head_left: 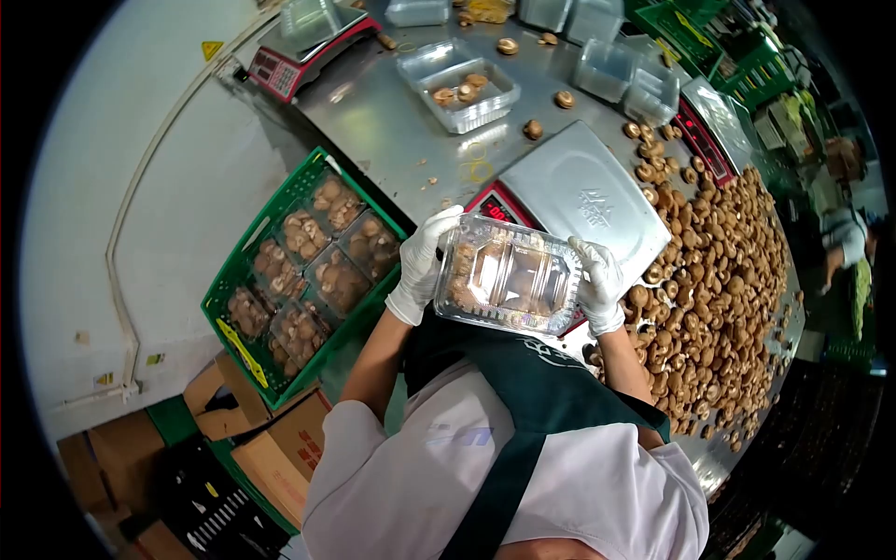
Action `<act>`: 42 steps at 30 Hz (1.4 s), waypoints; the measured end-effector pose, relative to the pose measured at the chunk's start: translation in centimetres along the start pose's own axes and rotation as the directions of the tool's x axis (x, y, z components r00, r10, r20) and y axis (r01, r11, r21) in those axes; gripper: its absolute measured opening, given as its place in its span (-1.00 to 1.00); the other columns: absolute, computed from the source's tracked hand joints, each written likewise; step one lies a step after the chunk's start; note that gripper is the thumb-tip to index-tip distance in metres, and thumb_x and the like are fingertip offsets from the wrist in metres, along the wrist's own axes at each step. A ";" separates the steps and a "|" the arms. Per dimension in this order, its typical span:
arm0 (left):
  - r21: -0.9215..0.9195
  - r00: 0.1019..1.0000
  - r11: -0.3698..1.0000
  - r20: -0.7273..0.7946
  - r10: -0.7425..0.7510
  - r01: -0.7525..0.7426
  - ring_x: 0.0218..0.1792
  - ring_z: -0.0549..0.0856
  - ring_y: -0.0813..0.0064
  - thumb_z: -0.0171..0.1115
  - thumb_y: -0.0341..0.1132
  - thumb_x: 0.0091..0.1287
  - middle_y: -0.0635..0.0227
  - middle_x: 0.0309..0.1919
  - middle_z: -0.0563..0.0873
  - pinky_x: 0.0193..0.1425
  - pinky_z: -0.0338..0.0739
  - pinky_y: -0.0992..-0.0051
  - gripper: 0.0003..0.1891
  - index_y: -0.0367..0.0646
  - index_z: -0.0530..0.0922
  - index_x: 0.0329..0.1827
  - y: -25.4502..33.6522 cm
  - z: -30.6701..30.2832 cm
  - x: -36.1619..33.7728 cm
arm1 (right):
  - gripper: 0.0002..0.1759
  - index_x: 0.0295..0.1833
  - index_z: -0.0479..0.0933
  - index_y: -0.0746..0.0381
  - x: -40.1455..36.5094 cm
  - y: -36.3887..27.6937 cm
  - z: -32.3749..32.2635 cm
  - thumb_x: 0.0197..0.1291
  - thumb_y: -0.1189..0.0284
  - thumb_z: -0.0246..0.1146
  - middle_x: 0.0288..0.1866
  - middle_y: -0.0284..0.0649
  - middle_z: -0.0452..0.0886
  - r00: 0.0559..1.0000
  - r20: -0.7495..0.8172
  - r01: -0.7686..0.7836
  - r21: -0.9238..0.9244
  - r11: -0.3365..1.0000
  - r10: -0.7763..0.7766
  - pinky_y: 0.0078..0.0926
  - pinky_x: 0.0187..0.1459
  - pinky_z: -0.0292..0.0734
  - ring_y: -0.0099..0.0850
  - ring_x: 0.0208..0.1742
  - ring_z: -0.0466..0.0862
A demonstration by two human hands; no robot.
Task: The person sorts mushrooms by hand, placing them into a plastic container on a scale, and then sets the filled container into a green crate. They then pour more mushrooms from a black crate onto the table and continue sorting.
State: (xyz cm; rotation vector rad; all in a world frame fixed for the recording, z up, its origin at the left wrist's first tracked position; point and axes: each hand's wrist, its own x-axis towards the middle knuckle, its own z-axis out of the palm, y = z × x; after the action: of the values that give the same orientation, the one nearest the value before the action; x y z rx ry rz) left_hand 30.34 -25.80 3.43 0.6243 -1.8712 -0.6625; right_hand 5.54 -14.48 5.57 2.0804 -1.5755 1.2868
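Observation:
Both my hands wear white gloves and hold a clear plastic clamshell box of brown mushrooms [505,275] in front of my chest. My left hand [422,261] grips its left end and my right hand [599,280] grips its right end. The box lid looks closed over the mushrooms. Just beyond the box stands a digital scale [579,191] with a bare steel pan and a red display.
A green crate [245,245] at the left holds several packed mushroom boxes. A big heap of loose mushrooms [719,280] covers the steel table at the right. Empty and partly filled clear trays [465,91] and a second scale [303,51] stand farther back. Cardboard boxes [280,439] sit below.

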 end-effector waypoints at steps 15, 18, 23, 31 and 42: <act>0.445 0.958 0.856 0.017 0.286 -0.263 -0.15 0.69 0.35 0.34 -0.40 0.05 0.37 -0.05 0.67 -0.24 0.59 0.47 -0.62 -0.02 0.46 -0.06 3.7 -4.8 0.7 | -0.66 -0.05 0.44 0.40 -5.0 1.7 3.8 0.09 0.42 0.16 0.01 0.00 0.59 0.878 0.195 -0.479 0.369 0.796 0.438 -0.38 -0.08 0.52 -0.23 -0.11 0.62; 0.470 0.945 0.822 0.100 0.313 -0.322 -0.15 0.68 0.36 0.35 -0.38 0.03 0.39 -0.04 0.65 -0.25 0.59 0.48 -0.61 0.01 0.45 -0.05 4.5 -5.7 1.4 | -0.74 -0.26 0.46 0.31 -4.5 1.4 4.0 -0.15 0.60 0.30 -0.02 0.04 0.63 0.916 0.121 -0.400 0.312 0.862 0.382 -0.34 -0.26 0.57 -0.19 -0.24 0.65; 0.409 0.912 0.817 0.124 0.390 -0.405 -0.24 0.70 0.26 0.34 -0.44 -0.06 0.26 -0.10 0.68 -0.37 0.59 0.45 -0.68 -0.06 0.54 -0.19 5.5 -6.3 2.8 | -0.75 -0.34 0.42 0.28 -1.6 -0.4 3.9 -0.18 0.59 0.32 0.02 0.08 0.61 1.000 -0.029 -0.008 0.078 0.997 0.010 -0.36 -0.29 0.55 -0.20 -0.25 0.65; 0.354 0.921 0.852 0.097 0.376 -0.385 -0.22 0.70 0.21 0.39 -0.44 -0.02 0.23 -0.10 0.68 -0.35 0.62 0.42 -0.63 -0.05 0.50 -0.11 4.4 -6.0 2.9 | -0.78 -0.26 0.48 0.32 -0.4 -1.5 3.8 -0.11 0.63 0.29 0.00 0.06 0.62 0.999 -0.034 -0.040 0.080 0.996 0.042 -0.39 -0.26 0.56 -0.24 -0.23 0.65; -0.670 0.869 0.592 0.482 -0.110 0.447 0.31 0.38 0.31 0.56 -0.16 -0.16 0.20 0.28 0.41 0.42 0.19 0.33 -0.06 -0.24 0.28 0.33 -3.3 -3.4 -3.8 | -0.64 0.08 0.56 0.23 -5.4 -2.6 7.8 0.20 0.31 0.27 -0.11 -0.15 0.65 0.625 0.734 -0.574 0.202 0.793 0.266 -0.43 0.09 0.47 -0.36 -0.08 0.63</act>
State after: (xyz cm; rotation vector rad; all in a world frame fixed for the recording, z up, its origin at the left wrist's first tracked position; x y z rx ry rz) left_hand 35.21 -26.13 -0.13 0.2091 -1.6011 -1.8103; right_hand 11.49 -14.85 -2.25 2.7827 -2.4243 1.1182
